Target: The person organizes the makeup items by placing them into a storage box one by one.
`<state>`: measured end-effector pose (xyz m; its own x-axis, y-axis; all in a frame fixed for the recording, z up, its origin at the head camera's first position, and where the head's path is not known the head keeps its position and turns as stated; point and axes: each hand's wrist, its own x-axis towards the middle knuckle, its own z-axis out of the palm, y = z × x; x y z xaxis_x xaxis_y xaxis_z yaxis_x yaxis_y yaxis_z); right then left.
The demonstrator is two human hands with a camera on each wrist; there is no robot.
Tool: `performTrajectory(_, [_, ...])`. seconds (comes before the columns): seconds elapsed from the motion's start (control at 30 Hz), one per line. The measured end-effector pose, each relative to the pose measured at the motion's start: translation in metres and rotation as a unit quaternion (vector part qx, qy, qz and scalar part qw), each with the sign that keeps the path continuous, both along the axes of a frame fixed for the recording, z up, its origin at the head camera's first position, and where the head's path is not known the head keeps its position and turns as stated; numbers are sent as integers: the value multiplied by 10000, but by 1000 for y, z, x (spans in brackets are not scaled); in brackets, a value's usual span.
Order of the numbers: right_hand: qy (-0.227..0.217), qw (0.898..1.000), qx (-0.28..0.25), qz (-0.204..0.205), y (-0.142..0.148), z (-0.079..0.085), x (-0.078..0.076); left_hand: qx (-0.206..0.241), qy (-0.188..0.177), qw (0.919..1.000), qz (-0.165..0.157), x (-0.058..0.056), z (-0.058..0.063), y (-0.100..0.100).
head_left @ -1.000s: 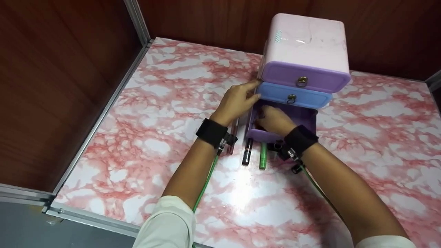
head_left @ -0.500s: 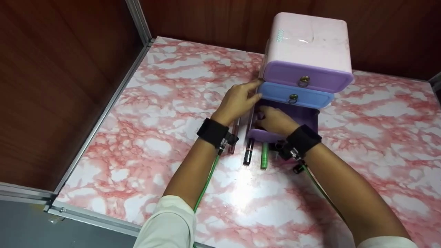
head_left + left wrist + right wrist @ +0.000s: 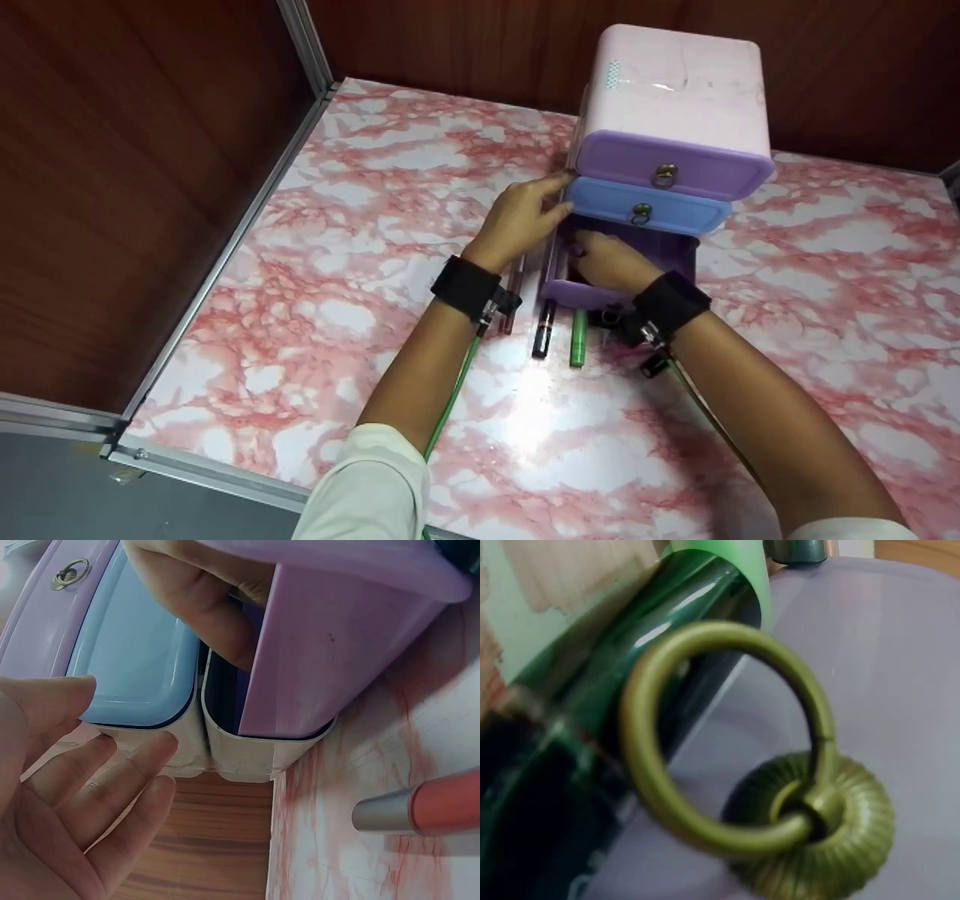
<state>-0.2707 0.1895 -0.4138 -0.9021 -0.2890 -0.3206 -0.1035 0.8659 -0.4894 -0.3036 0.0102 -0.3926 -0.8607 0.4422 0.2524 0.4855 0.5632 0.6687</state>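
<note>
left hand (image 3: 517, 221): fingers loosely spread, thumb touching glossy blue drawer (image 3: 609, 201) | right hand (image 3: 611, 262): inside open, box-shaped purple drawer (image 3: 581, 295) just below, any hold hidden, cannot tell | round ring (image 3: 640, 735): brass-coloured, on ribbed base (image 3: 862, 832)

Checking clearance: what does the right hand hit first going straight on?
The right hand would likely meet the open drawer's left side wall first; the remaining gap is unclear.

Booth-like work station, indoors: metal rails (image 3: 210, 478) edge the table (image 3: 300, 300); dark wood-grain panels (image 3: 150, 187) stand behind it and to its left; grey floor (image 3: 67, 495) shows below its near-left corner.
</note>
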Motion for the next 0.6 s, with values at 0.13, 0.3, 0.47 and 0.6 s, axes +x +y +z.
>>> performTrajectory(0.13, [97, 9999, 81, 90, 1, 0, 0, 5, -13, 10000, 11, 0, 0, 0])
performTrajectory(0.3, [231, 9993, 206, 228, 4, 1, 0, -23, -44, 10000, 15, 1, 0, -1])
performTrajectory(0.47, [243, 9989, 253, 304, 8, 3, 1, -36, -20, 10000, 19, 0, 0, 0])
performTrajectory(0.6, [322, 9987, 281, 282, 11, 7, 3, -30, -52, 10000, 48, 0, 0, 0])
